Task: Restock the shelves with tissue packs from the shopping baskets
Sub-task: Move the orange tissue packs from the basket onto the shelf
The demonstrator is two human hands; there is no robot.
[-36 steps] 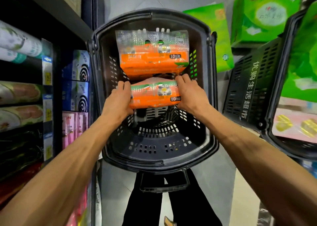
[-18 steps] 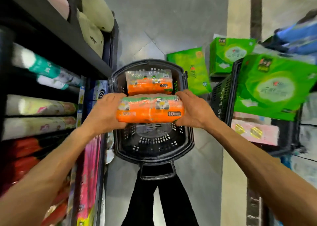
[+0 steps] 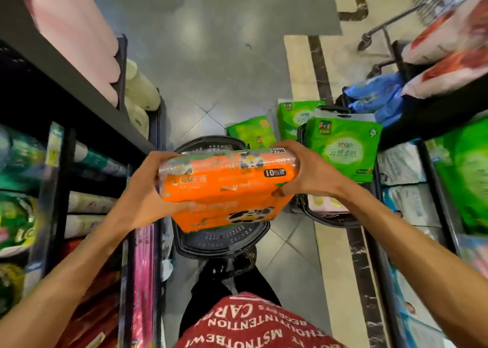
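Note:
I hold an orange tissue pack [image 3: 227,189] with a panda print and a "10" label high above the black shopping basket [image 3: 224,239] on the floor. My left hand [image 3: 148,191] grips its left end and my right hand [image 3: 309,173] grips its right end, fingers curled round the edges. The pack hides most of the basket's inside. A second black basket [image 3: 335,217] to the right holds a green tissue pack [image 3: 343,149] and a pale pink pack beneath it.
Dark shelves [image 3: 87,94] with rolled and packed paper goods line the left. More shelves with green and white packs [image 3: 406,186] stand on the right. Two green packs [image 3: 253,133] lie on the grey floor beyond the baskets. A trolley frame [image 3: 380,33] stands far right.
Both hands have lifted the orange pack out of the basket and raised it toward me. The view has risen, so the basket looks smaller and farther below.

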